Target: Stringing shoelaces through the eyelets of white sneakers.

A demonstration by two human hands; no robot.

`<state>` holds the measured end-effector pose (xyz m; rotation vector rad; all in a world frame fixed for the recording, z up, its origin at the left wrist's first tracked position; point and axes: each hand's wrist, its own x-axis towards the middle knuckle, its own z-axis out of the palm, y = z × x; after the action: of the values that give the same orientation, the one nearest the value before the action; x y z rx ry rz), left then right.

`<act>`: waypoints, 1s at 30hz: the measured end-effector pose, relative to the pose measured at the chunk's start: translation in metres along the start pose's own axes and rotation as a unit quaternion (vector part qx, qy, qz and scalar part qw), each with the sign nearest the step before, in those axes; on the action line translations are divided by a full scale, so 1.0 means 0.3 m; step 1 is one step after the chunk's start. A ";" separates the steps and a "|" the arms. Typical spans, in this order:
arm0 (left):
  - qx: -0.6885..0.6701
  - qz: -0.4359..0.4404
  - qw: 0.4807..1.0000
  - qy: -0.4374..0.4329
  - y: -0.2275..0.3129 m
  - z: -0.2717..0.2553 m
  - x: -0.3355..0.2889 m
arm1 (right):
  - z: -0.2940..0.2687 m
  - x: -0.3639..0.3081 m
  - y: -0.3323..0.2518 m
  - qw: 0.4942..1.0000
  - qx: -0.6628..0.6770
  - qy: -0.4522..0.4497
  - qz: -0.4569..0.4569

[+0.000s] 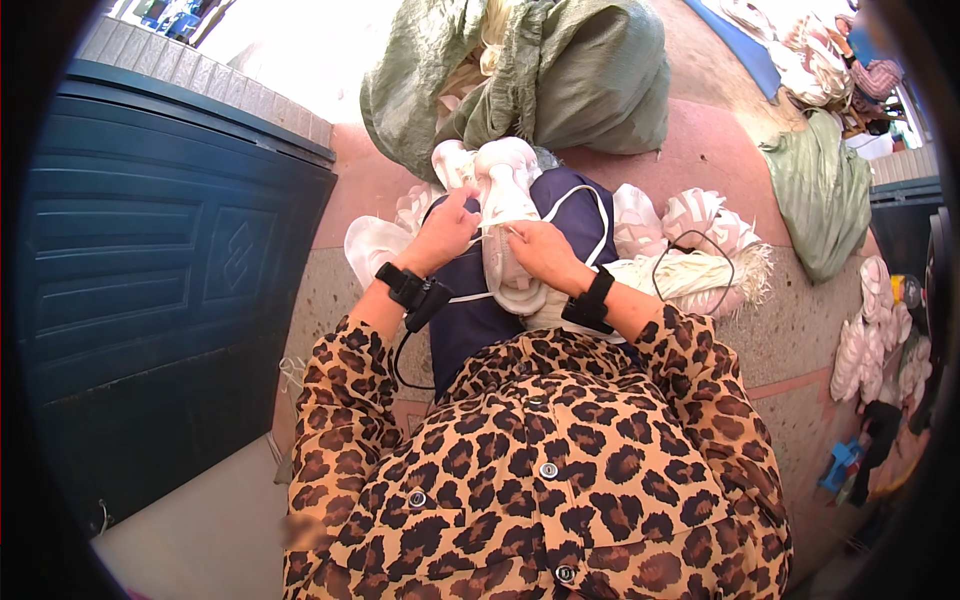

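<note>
- Right at the centre of the clock face, over the navy trousers (460, 330) of the lap, sits the pink-and-white padded bundle (508, 185).
- Left hand (450, 232) is at about 8 o'clock of it, fingers bent by its edge; honestly can't tell if they're gripping anything.
- Right hand (545, 255) is at about 5 o'clock, thumb and finger looking pinched together on a thin pale strand (497, 233) across the bundle.
- Progress, my guess: this one's partway. The pieces are gathered, but I can't see whether the strand is fastened.
- Clumped pieces (705, 220) at 3 o'clock look already grouped; a loose pale piece (370, 250) at 9 doesn't. Cream strips (640, 275) lie just beside the lap at 4.
- Containers: big green sack (605, 85) at 12 o'clock, bulging, pale stuff showing at its opening. No clue how much is inside.
- Second green sack (825, 190), around 2 o'clock, looks slack; contents hidden.
- More pink bundles (870, 345) pile up around 4 o'clock, well apart from the lap.
</note>
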<state>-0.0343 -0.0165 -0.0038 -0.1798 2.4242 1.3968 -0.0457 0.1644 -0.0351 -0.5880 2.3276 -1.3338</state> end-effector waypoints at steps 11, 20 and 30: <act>-0.243 -0.107 0.964 -0.016 0.021 -0.011 -0.062 | 0.039 0.029 -0.019 0.992 0.006 -0.107 0.066; -0.308 -0.112 0.945 -0.001 0.023 -0.023 -0.035 | -0.504 -0.075 -0.110 0.810 0.583 -0.024 0.046; -0.056 -0.003 0.998 0.040 0.017 0.062 0.016 | -0.965 -0.408 -0.112 0.643 0.704 0.078 -0.291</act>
<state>-0.0359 0.0023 -0.0099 -0.2751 2.4076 1.5530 -0.0904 0.4199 0.1458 -0.6067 0.4591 -2.9024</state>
